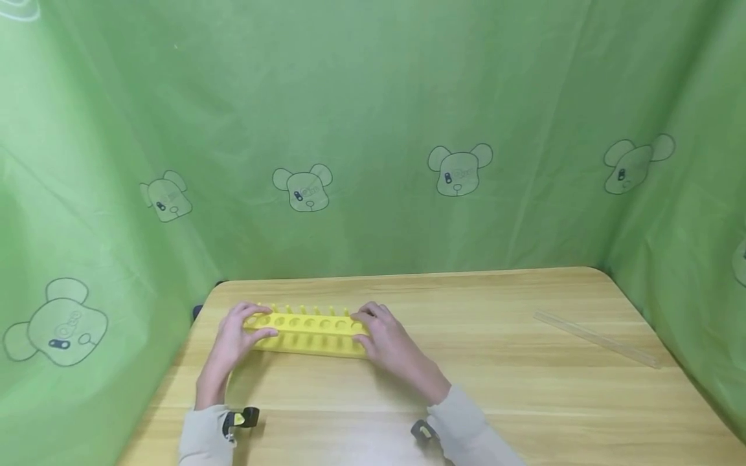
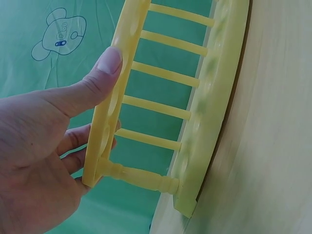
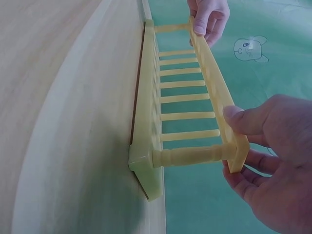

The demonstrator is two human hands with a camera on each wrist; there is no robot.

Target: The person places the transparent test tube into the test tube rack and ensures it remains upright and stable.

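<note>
Yellow rack (test-tube type, a row of round holes in its upper plate) stands on the tabletop, lower left of centre in the head view, base flat on the wood. Left hand grips the left end: thumb pressed on the upper plate, fingers curled beneath it, as the left wrist view shows. Right hand grips the right end the same way, thumb on top near the corner post, fingers under. Judgement: both ends should be kept level and moved together, with the pinch on the plate edge rather than on the thin rods. Clear rod lies well apart at the right of the tabletop. Green curtain behind.
</note>
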